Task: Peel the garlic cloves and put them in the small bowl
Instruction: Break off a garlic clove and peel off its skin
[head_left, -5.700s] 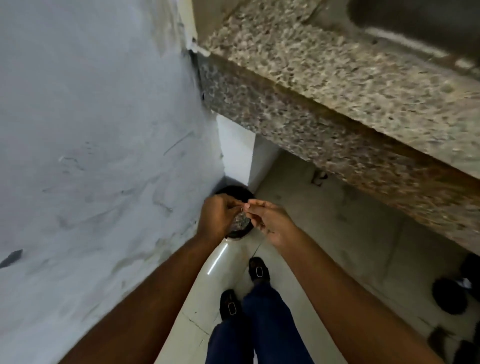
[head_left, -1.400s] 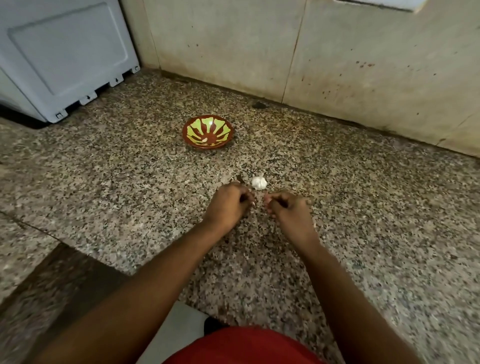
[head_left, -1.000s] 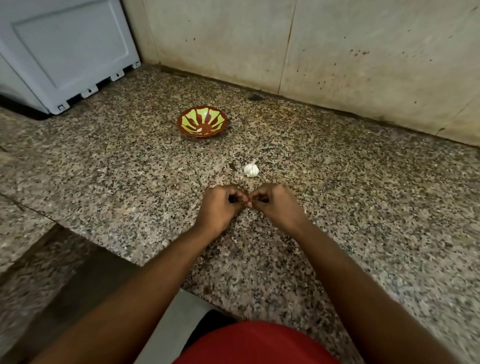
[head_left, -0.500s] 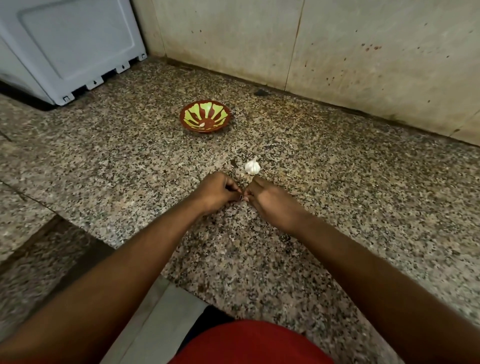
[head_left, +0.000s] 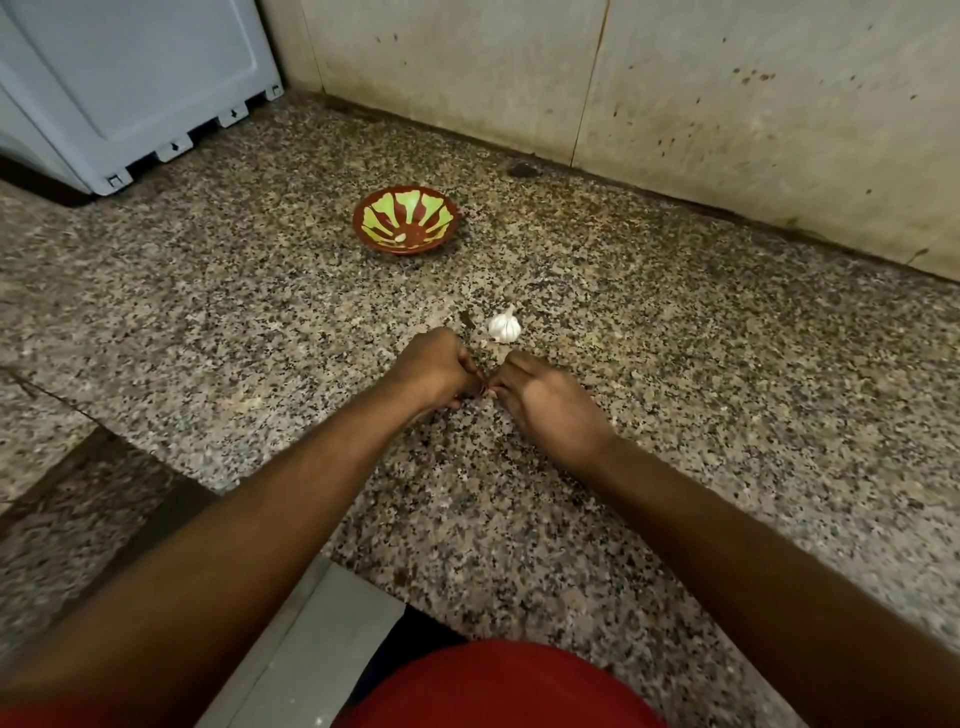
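A small red bowl with a green leaf pattern stands on the granite counter, and one pale piece lies inside it. A white garlic bulb lies nearer to me, just beyond my hands. My left hand and my right hand meet fingertip to fingertip low over the counter. Both are curled and pinch a small garlic clove between them. The clove is almost wholly hidden by my fingers.
A grey-white appliance stands at the back left. A stained tiled wall closes the back. A small dark scrap lies left of the bulb. The counter edge drops to the floor at the lower left.
Earlier my hands were over a dark bin on the floor; now they are at the counter. Over the last second they came together and have stayed joined near the bulb.
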